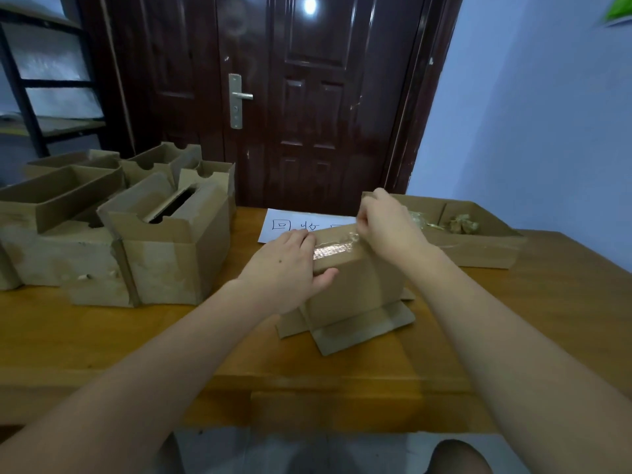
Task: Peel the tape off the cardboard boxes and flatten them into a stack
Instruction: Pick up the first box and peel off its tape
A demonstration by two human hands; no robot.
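Observation:
A small cardboard box (355,289) stands on the wooden table (136,336) in the middle, its bottom flaps splayed out flat. A strip of clear shiny tape (333,249) runs across its top. My left hand (285,268) grips the box's left upper edge, thumb on the near face. My right hand (386,220) pinches the crumpled loose end of the tape at the top right of the box.
Several open cardboard boxes (164,241) crowd the table's left side. An open box tray (478,241) at the back right holds crumpled tape balls (460,224). A white paper sheet with handwriting (294,224) lies behind the box. A dark door stands beyond.

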